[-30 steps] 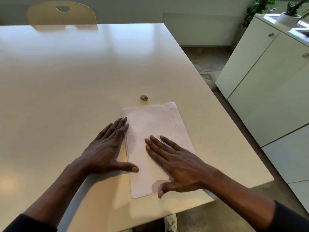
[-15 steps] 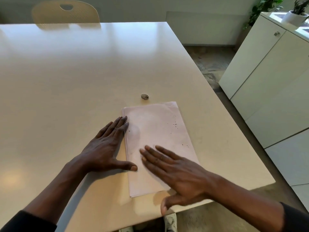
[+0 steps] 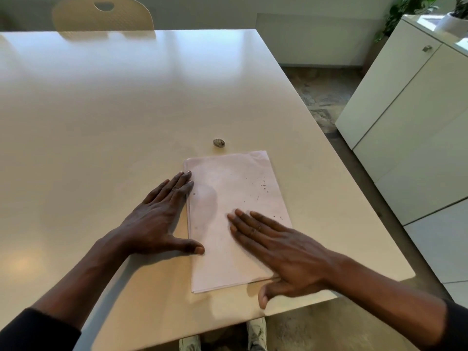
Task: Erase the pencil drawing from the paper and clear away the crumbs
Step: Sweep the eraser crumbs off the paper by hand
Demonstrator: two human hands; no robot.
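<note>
Both of my hands are lying flat with the fingers straight, gripping nothing. I am resting my left hand (image 3: 157, 219) palm down on the desk (image 3: 101, 122) along the left edge of the paper (image 3: 228, 188), with the fingertips touching that edge and the thumb tip lying on the sheet. I am resting my right hand (image 3: 286, 252) on the near right part of the paper, fingers spread and pointing across the sheet, while its thumb is lying on the desk past the paper's near edge. The paper is lying towards the desk's near right corner, its long sides running away from me. Dark crumbs (image 3: 263, 184) are sitting scattered on the far right part of the sheet, a few more lying near its right edge just beyond my right fingertips. A small oval eraser (image 3: 219, 142) is lying on the desk just past the paper's far edge, apart from both hands. A chair (image 3: 103, 13) is standing at the desk's far edge, and white cabinets (image 3: 417, 110) are standing off to the right.
</note>
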